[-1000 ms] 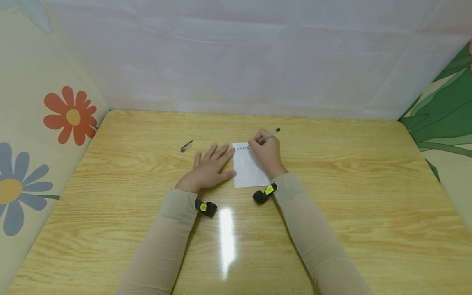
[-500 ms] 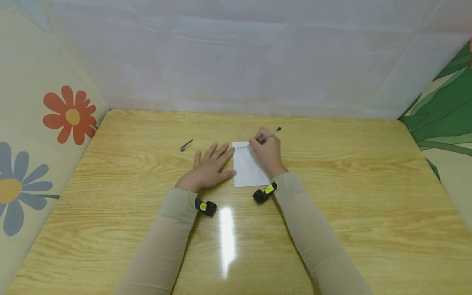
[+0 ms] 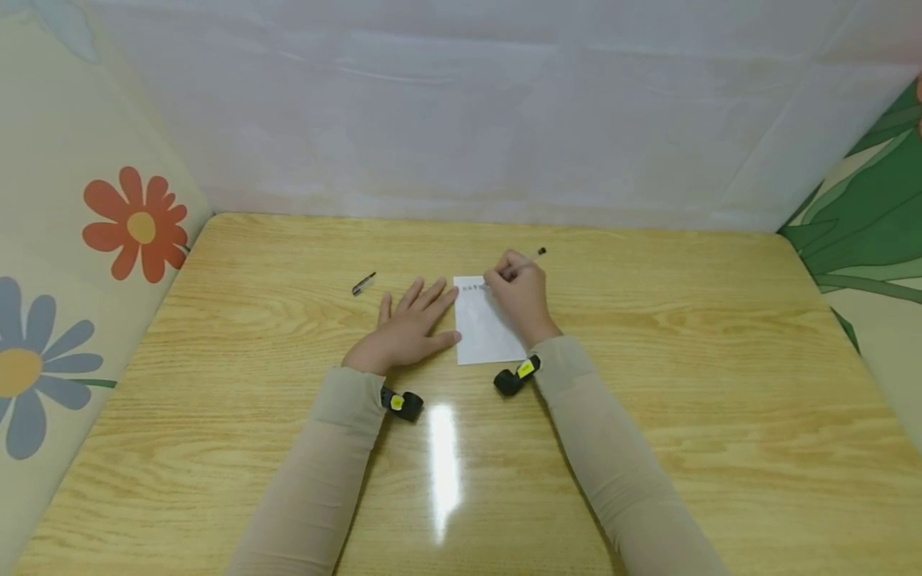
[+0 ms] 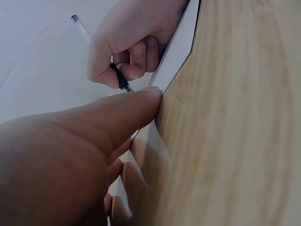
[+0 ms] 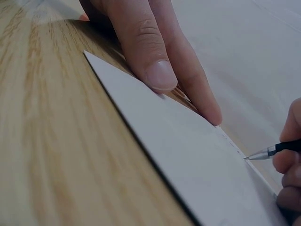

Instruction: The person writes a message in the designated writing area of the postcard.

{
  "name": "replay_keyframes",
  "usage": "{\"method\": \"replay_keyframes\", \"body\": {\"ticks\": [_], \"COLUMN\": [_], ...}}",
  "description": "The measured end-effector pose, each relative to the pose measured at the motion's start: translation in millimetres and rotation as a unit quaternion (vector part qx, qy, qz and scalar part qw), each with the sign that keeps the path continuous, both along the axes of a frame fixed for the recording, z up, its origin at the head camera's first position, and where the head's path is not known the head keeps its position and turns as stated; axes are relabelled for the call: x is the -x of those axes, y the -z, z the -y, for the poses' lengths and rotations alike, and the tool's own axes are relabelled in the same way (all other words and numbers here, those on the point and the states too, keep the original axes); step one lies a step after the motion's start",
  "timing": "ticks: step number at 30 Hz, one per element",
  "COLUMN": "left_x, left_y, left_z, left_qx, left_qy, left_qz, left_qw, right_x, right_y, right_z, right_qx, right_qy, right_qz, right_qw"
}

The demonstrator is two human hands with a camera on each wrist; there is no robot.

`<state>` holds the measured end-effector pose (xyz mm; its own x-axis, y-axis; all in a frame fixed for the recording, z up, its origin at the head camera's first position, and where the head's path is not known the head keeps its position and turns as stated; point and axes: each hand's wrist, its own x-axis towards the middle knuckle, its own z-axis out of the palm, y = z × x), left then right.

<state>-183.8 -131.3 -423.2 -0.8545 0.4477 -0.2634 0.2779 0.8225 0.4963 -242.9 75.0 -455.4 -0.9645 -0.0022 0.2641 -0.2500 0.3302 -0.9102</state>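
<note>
A white sheet of paper (image 3: 490,332) lies on the wooden table, with a short row of small dark handwritten marks along its top. My right hand (image 3: 522,298) pinches a clear pen (image 3: 533,256) with a black end; in the right wrist view the pen's metal tip (image 5: 256,155) touches the paper near its far edge. To the left, my left hand (image 3: 406,330) rests flat with spread fingers, its thumb and fingertip on the paper's left edge. In the left wrist view the pen's black grip (image 4: 120,76) shows between the right hand's fingers.
A pen cap (image 3: 363,284) lies on the table (image 3: 684,384) beyond the left hand's fingers. Both wrists carry small black cameras. A white cloth wall (image 3: 461,120) stands behind the table, with flower-patterned walls on both sides.
My right hand and the pen shift only very slightly along the written row. The left hand, paper and pen cap stay in place.
</note>
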Motion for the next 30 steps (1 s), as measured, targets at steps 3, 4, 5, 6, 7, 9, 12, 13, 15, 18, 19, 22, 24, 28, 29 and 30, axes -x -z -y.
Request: {"method": "replay_keyframes", "body": {"ticks": [3, 4, 5, 6, 7, 9, 12, 13, 15, 18, 19, 22, 24, 28, 29, 30], "left_x": [0.3, 0.4, 0.5, 0.7, 0.9, 1.1, 1.3, 1.1, 0.7, -0.2, -0.5, -1.3, -1.5, -1.2, -1.1, -1.0], "left_y": [0.3, 0.5, 0.6, 1.0, 1.3, 1.8, 1.8, 1.4, 0.5, -1.3, -1.8, -3.0, -3.2, -2.9, -2.8, -2.7], "left_z": [-0.1, -0.1, -0.2, -0.2, -0.2, -0.3, -0.9, -1.2, -1.9, -2.3, -2.3, -2.1, -2.0, -1.7, -1.7, -1.5], "left_qx": [0.000, 0.000, 0.000, 0.000, 0.000, 0.001, 0.002, 0.003, 0.003, 0.003, 0.003, 0.001, -0.001, -0.002, -0.002, -0.002], "left_qy": [0.001, 0.001, 0.001, 0.001, 0.000, 0.000, 0.000, 0.000, 0.000, 0.000, 0.000, 0.000, 0.000, 0.000, 0.001, 0.001], "left_qz": [-0.002, -0.002, -0.002, -0.003, -0.003, -0.003, -0.002, -0.002, -0.002, -0.002, -0.003, -0.002, -0.001, 0.000, -0.001, -0.001], "left_qw": [1.0000, 1.0000, 1.0000, 1.0000, 1.0000, 1.0000, 1.0000, 1.0000, 1.0000, 1.0000, 1.0000, 1.0000, 1.0000, 1.0000, 1.0000, 1.0000], "right_x": [-0.1, -0.1, -0.1, -0.1, -0.1, 0.1, 1.0, 1.4, 1.7, 1.8, 1.8, 1.7, 1.6, 0.9, 0.6, 0.4], "right_y": [-0.7, -0.7, -0.6, -0.5, -0.4, 0.4, 2.1, 2.7, 3.5, 3.7, 3.7, 3.4, 3.1, 1.9, 1.5, 1.3], "right_z": [-0.2, -0.2, -0.2, -0.2, -0.3, -0.3, -0.4, -0.4, -0.5, -0.4, -0.5, -0.5, -0.6, -0.6, -0.5, -0.5], "right_qx": [-0.002, -0.002, -0.003, -0.003, -0.003, -0.003, -0.005, -0.006, -0.008, -0.010, -0.010, -0.011, -0.011, -0.010, -0.010, -0.010], "right_qy": [0.003, 0.004, 0.004, 0.005, 0.006, 0.006, 0.011, 0.012, 0.014, 0.016, 0.016, 0.017, 0.017, 0.015, 0.014, 0.013], "right_qz": [0.001, 0.002, 0.003, 0.003, 0.004, 0.004, -0.002, -0.004, -0.009, -0.012, -0.012, -0.010, -0.008, -0.008, -0.008, -0.008], "right_qw": [1.0000, 1.0000, 1.0000, 1.0000, 1.0000, 1.0000, 0.9999, 0.9999, 0.9998, 0.9997, 0.9997, 0.9997, 0.9998, 0.9998, 0.9998, 0.9998]}}
